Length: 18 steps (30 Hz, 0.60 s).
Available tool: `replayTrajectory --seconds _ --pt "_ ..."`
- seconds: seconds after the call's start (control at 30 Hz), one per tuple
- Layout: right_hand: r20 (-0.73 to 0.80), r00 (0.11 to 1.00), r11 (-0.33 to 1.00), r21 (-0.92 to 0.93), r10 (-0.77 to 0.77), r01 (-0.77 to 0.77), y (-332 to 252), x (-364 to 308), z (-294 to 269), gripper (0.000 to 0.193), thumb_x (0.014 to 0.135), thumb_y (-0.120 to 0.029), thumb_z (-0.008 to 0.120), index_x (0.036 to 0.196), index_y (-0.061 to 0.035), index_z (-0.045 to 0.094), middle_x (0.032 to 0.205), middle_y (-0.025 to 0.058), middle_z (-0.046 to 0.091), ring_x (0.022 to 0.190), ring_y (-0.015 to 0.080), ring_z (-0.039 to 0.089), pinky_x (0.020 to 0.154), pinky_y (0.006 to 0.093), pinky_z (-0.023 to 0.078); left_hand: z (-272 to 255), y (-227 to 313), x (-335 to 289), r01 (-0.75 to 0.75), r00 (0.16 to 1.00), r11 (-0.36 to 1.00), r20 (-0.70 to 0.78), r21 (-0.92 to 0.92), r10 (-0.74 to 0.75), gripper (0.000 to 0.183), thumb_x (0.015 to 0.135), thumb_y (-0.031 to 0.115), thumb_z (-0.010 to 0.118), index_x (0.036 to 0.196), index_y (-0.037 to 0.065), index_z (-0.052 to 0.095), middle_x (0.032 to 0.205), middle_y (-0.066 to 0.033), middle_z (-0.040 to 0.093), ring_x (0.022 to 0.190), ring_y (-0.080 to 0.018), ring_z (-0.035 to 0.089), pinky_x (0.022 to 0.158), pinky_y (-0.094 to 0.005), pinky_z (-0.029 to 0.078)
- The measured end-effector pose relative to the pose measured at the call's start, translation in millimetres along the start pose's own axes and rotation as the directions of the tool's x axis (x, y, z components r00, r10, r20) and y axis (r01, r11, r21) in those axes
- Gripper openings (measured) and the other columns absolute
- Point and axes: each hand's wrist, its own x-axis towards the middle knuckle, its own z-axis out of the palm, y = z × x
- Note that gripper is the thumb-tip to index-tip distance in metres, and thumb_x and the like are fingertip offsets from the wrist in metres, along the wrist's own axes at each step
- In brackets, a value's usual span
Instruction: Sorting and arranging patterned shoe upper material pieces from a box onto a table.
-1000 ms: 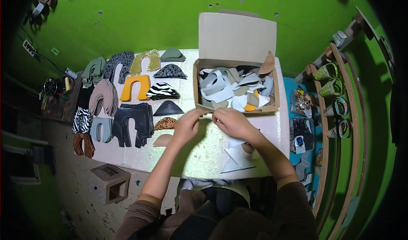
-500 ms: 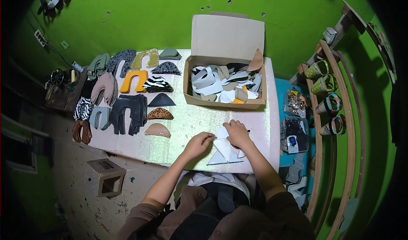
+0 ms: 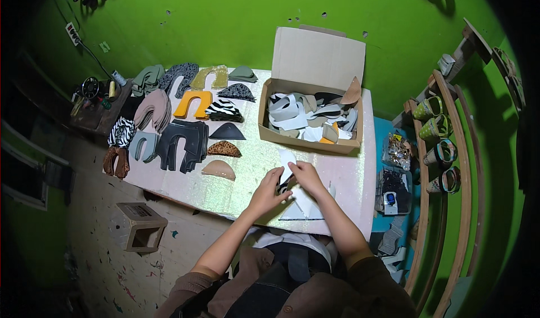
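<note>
Head view, white piece (image 3: 286, 158), zebra-striped piece (image 3: 283, 185)

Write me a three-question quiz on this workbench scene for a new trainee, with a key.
1. True or false: the flat lid of the brown rectangular cardboard box stands open.
2. Which half-moon cut piece lies nearest the person's edge of the pale, shimmering tabletop?
A. The zebra-striped one
B. The plain beige one
C. The olive-green one
3. What colour is the upper end of the thin, flat piece between the person's left hand and right hand?

Key: 1. True; 2. B; 3. White
</note>
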Motion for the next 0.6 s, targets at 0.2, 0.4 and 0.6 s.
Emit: replayTrajectory --seconds 0.2,0.4,0.6 --pt "0.162 0.987 0.993 -0.119 0.022 -0.002 -8 -7 12 0.043 0.088 -0.037 0.051 0.093 0.0032 0.063 0.078 0.0173 0.064 0.076 0.0233 0.062 0.071 0.0316 0.046 -11 -16 -2 0.105 0.994 0.994 -0.028 0.032 -0.104 0.036 0.084 0.016 0.056 0.117 0.003 0.051 0.108 -0.0147 0.055 0.098 -0.0293 0.054 0.084 -0.0346 0.043" --pt "0.074 0.963 0.965 -0.034 -0.258 0.261 1 -10 1 0.061 0.083 -0.037 0.062 0.130 -0.0047 0.040 0.106 0.0158 0.059 0.096 0.0225 0.057 0.083 0.0309 0.043 -28 -30 2 0.384 0.918 0.796 0.099 -0.467 -0.385 0.029 0.093 0.024 0.047 0.104 0.000 0.059 0.083 -0.0079 0.063 0.075 -0.0143 0.057 0.071 -0.0263 0.044" --pt "0.340 0.936 0.984 0.173 -0.094 0.036 -6 -7 -7 0.033 0.079 -0.023 0.069 0.100 -0.0014 0.057 0.093 0.0068 0.059 0.084 0.0124 0.055 0.076 0.0253 0.044 -29 -31 -2 0.458 0.874 0.625 0.192 -0.632 -0.447 0.034 0.093 0.030 0.050 0.106 0.000 0.060 0.086 -0.0021 0.062 0.077 -0.0085 0.054 0.071 -0.0224 0.043"
